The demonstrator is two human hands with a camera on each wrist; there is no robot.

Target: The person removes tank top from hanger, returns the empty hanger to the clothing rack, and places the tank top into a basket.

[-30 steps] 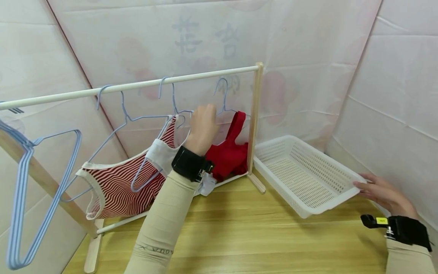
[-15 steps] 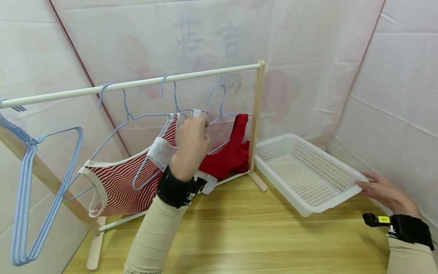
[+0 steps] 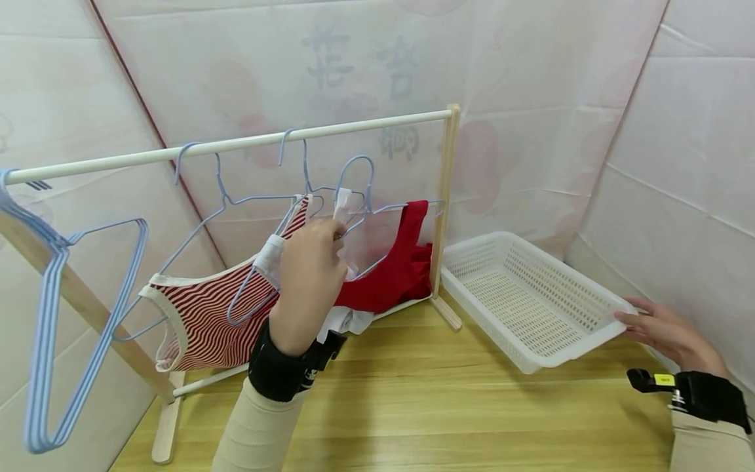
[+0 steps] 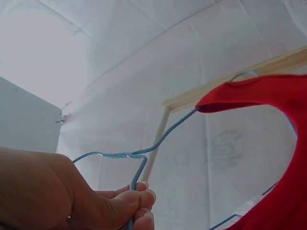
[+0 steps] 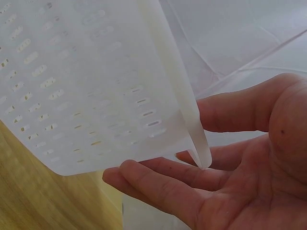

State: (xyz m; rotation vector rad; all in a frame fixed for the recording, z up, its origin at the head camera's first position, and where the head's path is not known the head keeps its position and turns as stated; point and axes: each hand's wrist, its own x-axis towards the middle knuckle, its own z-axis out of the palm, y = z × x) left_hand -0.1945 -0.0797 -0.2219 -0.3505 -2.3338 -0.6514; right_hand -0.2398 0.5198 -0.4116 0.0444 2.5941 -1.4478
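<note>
Pale walls (image 3: 531,72) stand behind a wooden table (image 3: 425,406); above it the left hand (image 3: 312,272) pinches a blue hanger (image 4: 117,155) carrying a red top (image 3: 392,285), its hook (image 3: 357,157) below the rail (image 3: 366,126), while the right hand (image 3: 675,331) holds a white basket (image 3: 519,308) between thumb (image 5: 240,110) and fingers (image 5: 165,186)

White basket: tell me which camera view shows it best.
The head view: nearly all of the white basket is visible, rim and slotted interior included, with the right hand at one corner. The right wrist view shows only part of it, close up; the left wrist view shows none.
</note>
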